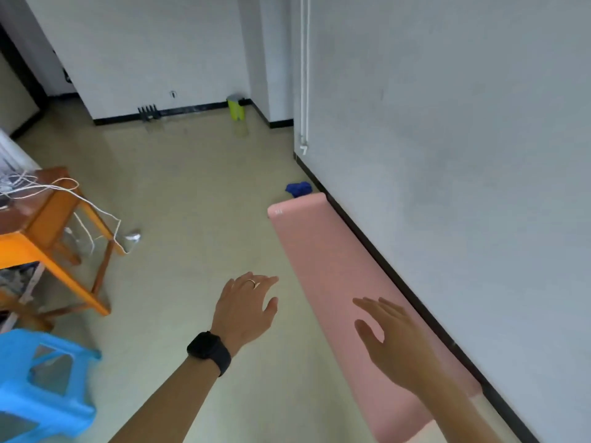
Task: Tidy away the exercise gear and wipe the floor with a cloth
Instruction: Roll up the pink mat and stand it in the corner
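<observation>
Head cam: barely started imo, pink mat (335, 282) lies unrolled on the floor (192, 203) along the wall (447, 155), blue cloth (298, 189) bunched just past its far end. Right hand (393, 343) over the mat, left hand (246, 306) beside it, each grip apart and empty; rolling and wiping both left.

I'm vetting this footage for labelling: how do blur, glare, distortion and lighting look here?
Head view: the right hand is motion-blurred, the left hand sharper; the wide lens tilts the walls and softens the blue stool at the edge; the glossy floor faintly mirrors the yellow bin; light is even, shadows weak.
</observation>
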`<action>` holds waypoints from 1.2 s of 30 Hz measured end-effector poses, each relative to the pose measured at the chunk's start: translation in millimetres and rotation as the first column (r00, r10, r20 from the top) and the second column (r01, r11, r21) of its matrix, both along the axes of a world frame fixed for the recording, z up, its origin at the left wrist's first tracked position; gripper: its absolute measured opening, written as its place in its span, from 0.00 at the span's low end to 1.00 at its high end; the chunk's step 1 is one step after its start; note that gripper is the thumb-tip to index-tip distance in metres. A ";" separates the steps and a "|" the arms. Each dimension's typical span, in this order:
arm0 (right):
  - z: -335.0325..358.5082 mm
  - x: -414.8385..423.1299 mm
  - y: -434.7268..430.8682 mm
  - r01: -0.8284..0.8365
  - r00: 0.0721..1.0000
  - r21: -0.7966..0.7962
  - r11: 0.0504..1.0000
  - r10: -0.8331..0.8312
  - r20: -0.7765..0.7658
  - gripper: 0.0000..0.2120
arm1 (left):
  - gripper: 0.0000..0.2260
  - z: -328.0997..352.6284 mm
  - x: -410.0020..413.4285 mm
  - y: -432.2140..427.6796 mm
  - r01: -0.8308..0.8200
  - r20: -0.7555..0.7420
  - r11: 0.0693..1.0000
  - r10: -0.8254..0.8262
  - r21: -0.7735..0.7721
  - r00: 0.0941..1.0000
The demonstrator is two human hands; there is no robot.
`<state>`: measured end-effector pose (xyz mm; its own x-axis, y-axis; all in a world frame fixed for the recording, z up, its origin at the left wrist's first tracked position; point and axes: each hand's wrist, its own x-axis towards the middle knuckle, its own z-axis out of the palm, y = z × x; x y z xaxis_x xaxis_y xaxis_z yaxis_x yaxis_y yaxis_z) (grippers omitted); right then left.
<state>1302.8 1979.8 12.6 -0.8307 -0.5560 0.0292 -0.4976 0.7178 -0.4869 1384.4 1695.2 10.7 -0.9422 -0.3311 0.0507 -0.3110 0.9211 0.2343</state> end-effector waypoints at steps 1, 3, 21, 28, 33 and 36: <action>2.3 -11.4 -24.6 -0.011 1.000 -0.002 1.000 0.011 -0.008 0.21 | 0.21 5.3 -7.6 -25.0 -0.020 0.000 1.000 0.020 -0.004 1.000; 6.7 -36.2 -70.1 -0.046 0.999 0.012 0.999 0.047 -0.022 0.21 | 0.21 12.8 -24.2 -70.2 -0.049 -0.014 0.999 0.049 -0.010 0.999; 13.5 -347.5 -456.3 -0.276 0.960 -0.032 0.961 0.274 -0.061 0.21 | 0.20 29.4 -250.2 -426.2 -0.325 -0.045 0.945 0.323 -0.046 0.945; -11.4 -447.9 -604.6 -0.238 0.970 0.024 0.971 0.239 -0.046 0.21 | 0.20 -7.4 -355.3 -581.6 -0.286 -0.010 0.958 0.286 -0.026 0.958; -39.5 -506.2 -684.5 -0.085 0.996 0.078 0.993 0.086 -0.008 0.21 | 0.20 -29.5 -449.4 -693.2 -0.156 0.018 0.988 0.157 -0.005 0.988; -46.4 -533.7 -720.7 -0.011 1.000 0.118 0.993 0.009 0.019 0.22 | 0.20 -34.2 -501.9 -742.6 -0.072 0.056 0.997 0.073 -0.003 0.996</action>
<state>769.2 1259.1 -33.7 -0.8248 -0.5630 -0.0520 -0.4969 0.7657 -0.4085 882.5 952.6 -23.5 -0.9171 -0.3986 -0.0011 -0.3896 0.8959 0.2134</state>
